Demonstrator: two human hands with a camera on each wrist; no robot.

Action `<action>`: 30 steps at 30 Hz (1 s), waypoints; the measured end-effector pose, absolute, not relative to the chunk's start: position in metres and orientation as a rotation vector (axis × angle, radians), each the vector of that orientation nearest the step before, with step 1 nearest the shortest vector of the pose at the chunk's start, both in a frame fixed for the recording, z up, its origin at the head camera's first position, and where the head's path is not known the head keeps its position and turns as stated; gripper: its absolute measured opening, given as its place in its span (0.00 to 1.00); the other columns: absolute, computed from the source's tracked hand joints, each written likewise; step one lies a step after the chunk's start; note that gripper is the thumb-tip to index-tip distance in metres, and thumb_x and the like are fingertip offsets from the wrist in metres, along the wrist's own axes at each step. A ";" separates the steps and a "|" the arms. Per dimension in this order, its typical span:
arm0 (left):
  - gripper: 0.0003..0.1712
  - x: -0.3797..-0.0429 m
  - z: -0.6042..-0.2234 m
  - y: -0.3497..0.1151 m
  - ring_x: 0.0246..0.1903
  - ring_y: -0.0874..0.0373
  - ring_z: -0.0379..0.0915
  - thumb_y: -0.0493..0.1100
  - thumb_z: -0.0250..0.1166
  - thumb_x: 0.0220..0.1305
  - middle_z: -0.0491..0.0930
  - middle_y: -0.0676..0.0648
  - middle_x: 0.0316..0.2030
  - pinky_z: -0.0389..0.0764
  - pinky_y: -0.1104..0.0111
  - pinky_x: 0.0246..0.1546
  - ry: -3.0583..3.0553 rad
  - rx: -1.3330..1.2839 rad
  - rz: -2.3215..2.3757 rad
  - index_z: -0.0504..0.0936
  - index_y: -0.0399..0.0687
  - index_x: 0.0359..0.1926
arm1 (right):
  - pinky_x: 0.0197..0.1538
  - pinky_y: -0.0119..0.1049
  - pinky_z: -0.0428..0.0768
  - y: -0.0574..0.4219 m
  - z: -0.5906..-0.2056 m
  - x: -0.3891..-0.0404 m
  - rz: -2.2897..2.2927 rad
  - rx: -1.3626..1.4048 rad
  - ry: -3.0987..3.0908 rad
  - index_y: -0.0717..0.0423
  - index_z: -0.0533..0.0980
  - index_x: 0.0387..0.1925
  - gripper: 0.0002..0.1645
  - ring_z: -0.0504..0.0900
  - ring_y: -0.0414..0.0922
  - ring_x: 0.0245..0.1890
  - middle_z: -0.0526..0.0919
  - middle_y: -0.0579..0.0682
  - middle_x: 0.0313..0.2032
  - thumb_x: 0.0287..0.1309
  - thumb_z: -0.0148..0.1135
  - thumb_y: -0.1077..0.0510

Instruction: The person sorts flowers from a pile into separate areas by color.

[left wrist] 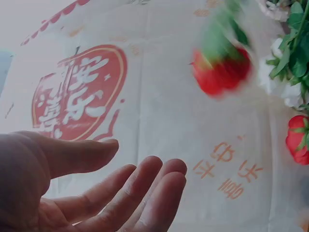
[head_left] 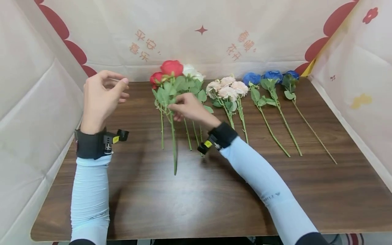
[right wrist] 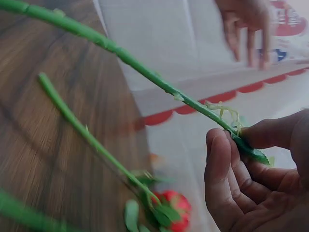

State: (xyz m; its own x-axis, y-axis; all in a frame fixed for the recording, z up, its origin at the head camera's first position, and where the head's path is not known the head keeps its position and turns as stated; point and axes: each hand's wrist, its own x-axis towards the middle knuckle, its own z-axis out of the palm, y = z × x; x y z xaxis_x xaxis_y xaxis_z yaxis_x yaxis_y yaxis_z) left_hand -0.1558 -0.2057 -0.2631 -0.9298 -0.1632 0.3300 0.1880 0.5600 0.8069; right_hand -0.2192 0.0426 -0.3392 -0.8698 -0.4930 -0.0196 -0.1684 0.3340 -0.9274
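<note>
A red artificial rose (head_left: 172,68) is held up above the table, its green stem (right wrist: 145,70) pinched by my right hand (head_left: 191,107) just below the leaves. Thumb and fingertips of that hand (right wrist: 256,179) meet on the stem in the right wrist view. The held bloom looks blurred in the left wrist view, where the rose (left wrist: 223,72) hangs beyond the fingers. My left hand (head_left: 102,95) is raised at the left, holding nothing, its fingers loosely bent and apart from the thumb. A second red rose (head_left: 156,79) lies behind the held one, partly hidden.
White flowers (head_left: 192,72) lie beside the red ones. Further right on the brown table (head_left: 183,207) are a bunch of pale pink flowers (head_left: 227,91) and three blue roses (head_left: 272,76), stems toward me. Printed cloth walls (head_left: 202,47) enclose the back and sides.
</note>
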 end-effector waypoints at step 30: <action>0.18 -0.156 -0.254 -0.205 0.24 0.67 0.86 0.52 0.69 0.69 0.88 0.56 0.30 0.86 0.74 0.27 -2.417 -0.001 -1.433 0.85 0.45 0.50 | 0.42 0.41 0.91 -0.099 -0.385 -0.298 -1.728 -0.010 1.892 0.72 0.73 0.58 0.18 0.85 0.46 0.18 0.82 0.60 0.27 0.75 0.54 0.63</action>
State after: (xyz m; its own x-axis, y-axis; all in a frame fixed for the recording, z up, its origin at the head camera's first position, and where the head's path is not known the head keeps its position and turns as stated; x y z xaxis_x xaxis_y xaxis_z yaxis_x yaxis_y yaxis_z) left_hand -0.1563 -0.2049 -0.2537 -0.9456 -0.1652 0.2801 0.1665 0.4939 0.8534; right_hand -0.2978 -0.0995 -0.3853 -0.8369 -0.3744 -0.3992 0.3637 0.1646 -0.9169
